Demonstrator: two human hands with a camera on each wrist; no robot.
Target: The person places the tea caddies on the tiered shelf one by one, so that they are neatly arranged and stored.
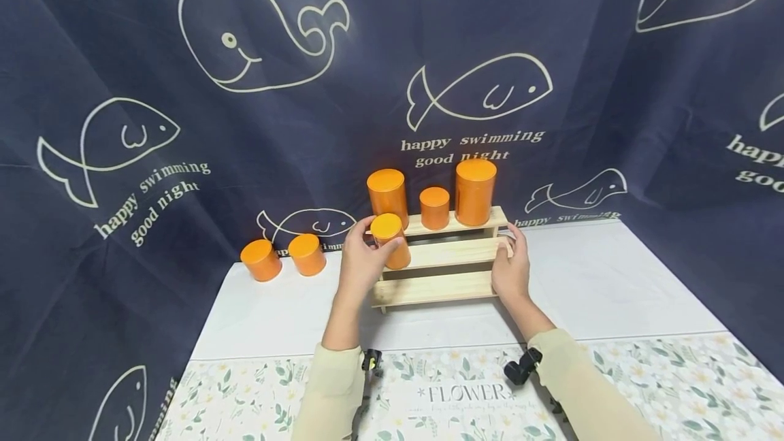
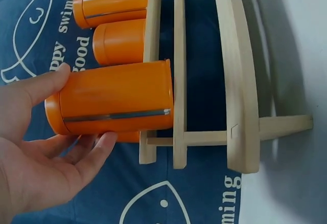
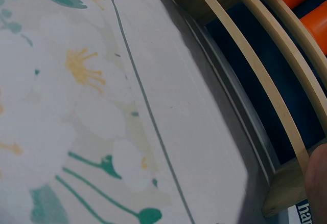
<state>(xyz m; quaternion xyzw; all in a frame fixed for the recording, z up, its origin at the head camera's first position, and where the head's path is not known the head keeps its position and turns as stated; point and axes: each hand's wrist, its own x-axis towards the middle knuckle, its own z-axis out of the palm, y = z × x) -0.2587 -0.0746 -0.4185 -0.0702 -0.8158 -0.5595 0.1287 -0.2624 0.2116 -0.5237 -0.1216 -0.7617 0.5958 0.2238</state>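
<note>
My left hand (image 1: 360,257) grips an orange canister (image 2: 115,93) between thumb and fingers, its base at the left end of the middle tier of a pale wooden stepped rack (image 1: 453,255). At the rack's right end my right hand (image 1: 512,267) holds the frame, fingers around its side; only a bit of that hand shows at the edge of the right wrist view. On the top tier stand a tall canister (image 1: 388,199) at left, a short canister (image 1: 435,209) in the middle and another tall canister (image 1: 474,194) at right. All are orange with lids.
Two short orange canisters (image 1: 261,261) (image 1: 307,255) stand on the white tabletop (image 1: 588,278) left of the rack. A flowered cloth (image 1: 680,386) covers the front of the table. Behind hangs a dark blue curtain (image 1: 380,114) printed with fish and whales.
</note>
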